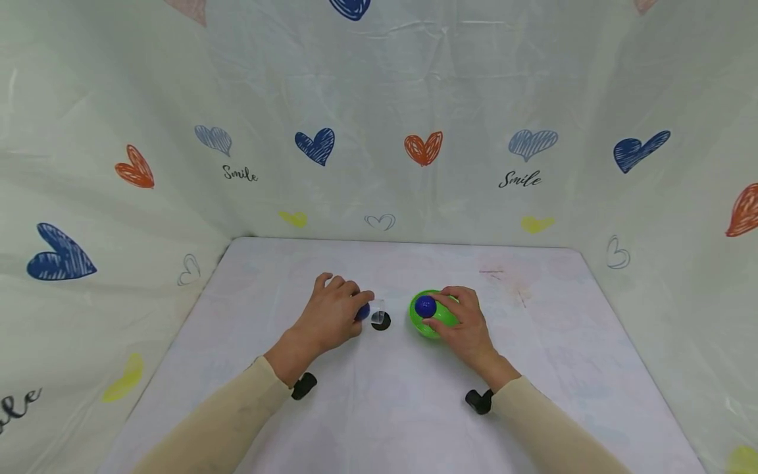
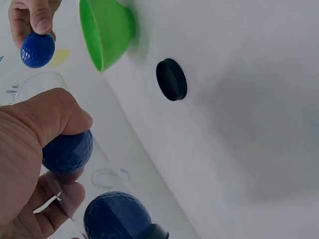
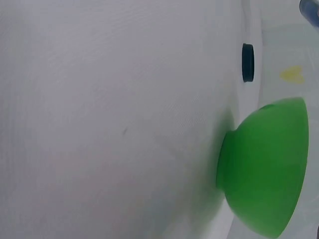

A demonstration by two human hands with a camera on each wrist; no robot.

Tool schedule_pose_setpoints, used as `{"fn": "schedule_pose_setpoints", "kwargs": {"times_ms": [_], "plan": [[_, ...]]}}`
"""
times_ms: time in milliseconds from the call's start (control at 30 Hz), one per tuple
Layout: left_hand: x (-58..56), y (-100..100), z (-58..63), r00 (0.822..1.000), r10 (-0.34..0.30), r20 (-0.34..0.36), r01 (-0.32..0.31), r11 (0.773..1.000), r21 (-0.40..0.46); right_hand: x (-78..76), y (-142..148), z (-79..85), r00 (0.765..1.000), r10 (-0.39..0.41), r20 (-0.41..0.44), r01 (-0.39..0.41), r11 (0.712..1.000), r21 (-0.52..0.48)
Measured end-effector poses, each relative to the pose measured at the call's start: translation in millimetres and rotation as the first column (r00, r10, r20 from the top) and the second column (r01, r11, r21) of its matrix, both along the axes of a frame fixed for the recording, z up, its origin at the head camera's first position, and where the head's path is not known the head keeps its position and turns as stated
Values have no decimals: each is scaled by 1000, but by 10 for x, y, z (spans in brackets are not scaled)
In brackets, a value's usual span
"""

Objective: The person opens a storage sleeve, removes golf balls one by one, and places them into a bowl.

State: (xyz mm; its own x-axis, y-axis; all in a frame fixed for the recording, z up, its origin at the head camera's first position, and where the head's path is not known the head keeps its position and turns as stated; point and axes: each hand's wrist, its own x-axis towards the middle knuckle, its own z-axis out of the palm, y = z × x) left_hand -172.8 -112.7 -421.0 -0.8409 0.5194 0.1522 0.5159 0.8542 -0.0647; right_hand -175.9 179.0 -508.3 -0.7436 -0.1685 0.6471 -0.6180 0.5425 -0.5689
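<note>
My left hand point(image 1: 333, 315) grips a clear plastic tube point(image 2: 47, 82) with blue golf balls inside; one ball point(image 2: 70, 152) sits behind my thumb and another ball point(image 2: 114, 216) lies lower in the tube. The tube is tilted, its clear end toward the right hand. My right hand point(image 1: 468, 324) pinches a dimpled blue golf ball point(image 1: 425, 307) between thumb and fingers, above the green bowl point(image 1: 416, 322). In the right wrist view the hand is out of sight and the bowl point(image 3: 266, 167) shows from the side.
A round black cap point(image 2: 172, 79) lies on the white-covered table point(image 1: 385, 408), between the tube and the bowl. A curtain point(image 1: 367, 85) printed with hearts surrounds the table at the back and sides. Each wrist carries a small black camera point(image 1: 304, 386).
</note>
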Motion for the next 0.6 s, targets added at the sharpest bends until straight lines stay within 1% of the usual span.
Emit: {"fn": "schedule_pose_setpoints", "kwargs": {"times_ms": [133,300,500,600], "plan": [[2,-5,-25,1000,1,8,-1,1000,10,-13,142,-28,1000,-13,-3,13,1000,13],[7,1,-54,1000,6,19,-6,1000,4,-46,285,-74,999,-38,-13,39,998,46],[3,16,-70,1000,12,20,-11,1000,-13,-85,409,-140,999,-46,-29,48,996,78],[4,22,-72,1000,12,21,-12,1000,-6,-102,454,-171,998,-49,-25,51,994,92]]}}
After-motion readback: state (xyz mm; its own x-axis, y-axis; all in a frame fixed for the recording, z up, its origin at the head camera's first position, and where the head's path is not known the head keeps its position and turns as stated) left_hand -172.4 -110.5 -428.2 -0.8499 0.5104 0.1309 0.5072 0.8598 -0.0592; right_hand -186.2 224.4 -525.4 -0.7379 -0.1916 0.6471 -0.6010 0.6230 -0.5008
